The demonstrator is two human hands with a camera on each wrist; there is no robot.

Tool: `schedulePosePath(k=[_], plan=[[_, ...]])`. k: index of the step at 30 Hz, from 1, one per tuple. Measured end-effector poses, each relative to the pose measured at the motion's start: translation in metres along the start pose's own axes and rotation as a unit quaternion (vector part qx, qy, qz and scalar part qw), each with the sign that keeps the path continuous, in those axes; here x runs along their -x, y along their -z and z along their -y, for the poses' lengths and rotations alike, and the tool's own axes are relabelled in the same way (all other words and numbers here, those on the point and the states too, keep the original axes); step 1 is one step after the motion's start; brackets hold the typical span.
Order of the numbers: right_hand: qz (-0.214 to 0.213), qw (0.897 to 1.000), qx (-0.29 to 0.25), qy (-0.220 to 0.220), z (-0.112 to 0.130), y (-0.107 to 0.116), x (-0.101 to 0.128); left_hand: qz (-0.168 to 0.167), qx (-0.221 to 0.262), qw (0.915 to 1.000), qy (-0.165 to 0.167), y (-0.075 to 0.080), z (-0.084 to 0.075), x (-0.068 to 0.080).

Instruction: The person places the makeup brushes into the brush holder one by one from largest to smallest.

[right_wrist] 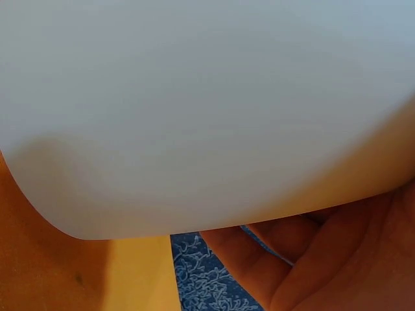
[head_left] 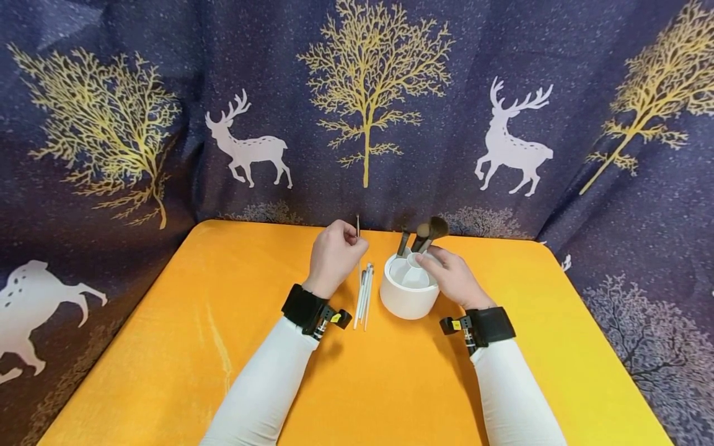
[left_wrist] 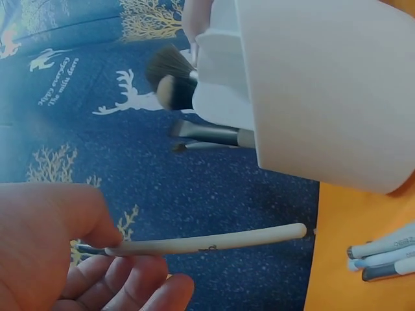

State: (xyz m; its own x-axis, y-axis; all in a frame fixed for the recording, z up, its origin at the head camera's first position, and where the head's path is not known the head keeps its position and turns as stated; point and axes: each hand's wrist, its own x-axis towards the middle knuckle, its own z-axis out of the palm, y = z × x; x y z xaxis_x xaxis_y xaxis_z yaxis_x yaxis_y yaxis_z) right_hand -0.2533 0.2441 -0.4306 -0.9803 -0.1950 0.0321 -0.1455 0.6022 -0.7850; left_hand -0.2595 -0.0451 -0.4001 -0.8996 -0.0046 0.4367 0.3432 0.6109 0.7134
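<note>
My left hand point(head_left: 348, 246) pinches a thin white-handled brush point(head_left: 358, 230) between thumb and fingers and holds it upright above the table, just left of a round white holder point(head_left: 403, 300). The left wrist view shows that brush point(left_wrist: 214, 243) sticking out of my left hand point(left_wrist: 107, 254), with its handle end free. My right hand point(head_left: 437, 266) grips the holder at its right rim, and its fingers point(right_wrist: 292, 262) curl round the holder's wall point(right_wrist: 194, 116). Several dark-bristled brushes point(head_left: 428, 233) stand in the holder, bristles up.
Several white-handled brushes point(head_left: 365, 296) lie side by side on the orange table point(head_left: 223, 347) between my hands. A dark blue curtain with deer and trees point(head_left: 368, 111) hangs round the table at the back and sides.
</note>
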Motion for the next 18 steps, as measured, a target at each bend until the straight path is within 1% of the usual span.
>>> schedulePosePath(k=[9,18], plan=[[-0.004,1.0,-0.001,-0.003,0.001,-0.002,0.0,-0.019,0.023,0.9994,-0.018,0.005,-0.007,0.003],[-0.003,1.0,0.003,-0.003,0.001,-0.001,0.001,-0.042,0.042,0.9971,-0.048,0.007,-0.012,0.005]])
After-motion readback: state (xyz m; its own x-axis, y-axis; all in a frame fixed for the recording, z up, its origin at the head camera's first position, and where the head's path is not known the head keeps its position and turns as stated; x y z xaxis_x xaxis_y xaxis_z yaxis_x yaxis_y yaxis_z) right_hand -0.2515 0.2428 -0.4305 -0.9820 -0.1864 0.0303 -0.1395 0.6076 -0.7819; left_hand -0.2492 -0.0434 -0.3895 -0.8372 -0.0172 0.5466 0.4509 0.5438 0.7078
